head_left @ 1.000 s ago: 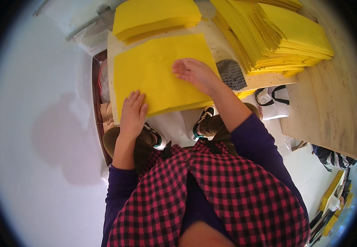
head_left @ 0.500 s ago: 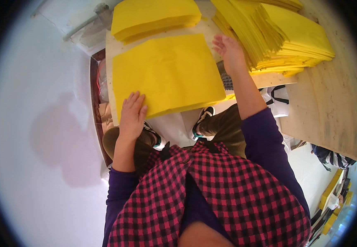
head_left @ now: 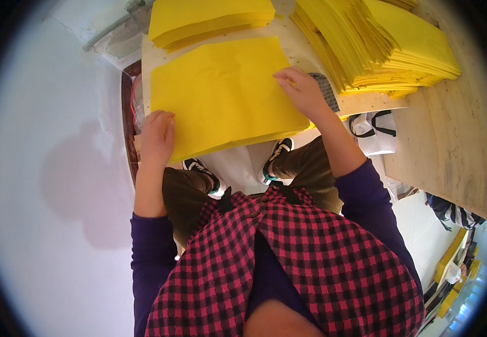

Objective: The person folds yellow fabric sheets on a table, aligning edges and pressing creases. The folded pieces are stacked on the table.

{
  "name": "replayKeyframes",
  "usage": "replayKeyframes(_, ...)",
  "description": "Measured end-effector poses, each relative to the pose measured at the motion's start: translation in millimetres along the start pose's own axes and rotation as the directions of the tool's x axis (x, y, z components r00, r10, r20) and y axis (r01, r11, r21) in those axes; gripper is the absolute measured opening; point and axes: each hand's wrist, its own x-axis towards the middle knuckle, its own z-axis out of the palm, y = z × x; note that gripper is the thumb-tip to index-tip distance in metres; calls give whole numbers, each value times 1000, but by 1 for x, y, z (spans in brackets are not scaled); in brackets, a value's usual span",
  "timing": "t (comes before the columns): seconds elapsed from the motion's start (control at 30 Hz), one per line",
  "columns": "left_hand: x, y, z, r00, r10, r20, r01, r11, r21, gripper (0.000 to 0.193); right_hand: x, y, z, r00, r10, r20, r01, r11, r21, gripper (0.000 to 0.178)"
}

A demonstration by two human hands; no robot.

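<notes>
**Left hand (head_left: 156, 135) and right hand (head_left: 301, 92) flank yellow sheets (head_left: 221, 90)**

The yellow sheets lie stacked on the bench (head_left: 298, 53), at twelve o'clock in the view. From their middle, the left hand is at eight o'clock, fingers bent by the edge; the right hand is at three o'clock, fingers curled. Whether either grips, I cannot tell. A second yellow pile (head_left: 212, 19) lies at twelve o'clock.

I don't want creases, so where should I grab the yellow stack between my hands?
I'd take the yellow stack by its near edge, coming from your side: it lies flat, and floor shows right past that edge with no tabletop visible between, so there may be room underneath. A second yellow pile sits beyond it.
</notes>
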Motion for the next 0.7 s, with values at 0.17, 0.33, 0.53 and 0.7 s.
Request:
replayKeyframes(0.17,39,-24,10,992,69,102,-67,997,-27,10,28,8,16,995,-72,76,82,987,-141,22)
replayKeyframes(0.33,71,-46,24,987,-44,153,19,987,161,14,67,29,25,986,121,115,-66,915,-398,24)
replayKeyframes(0.53,96,-64,24,991,-47,123,21,979,203,17,89,40,19,986,162,33,-139,919,-369,27)
replayKeyframes(0.7,64,-53,13,998,56,22,-58,995,79,12,52,33,5,995,-2,97,31,955,-295,26)
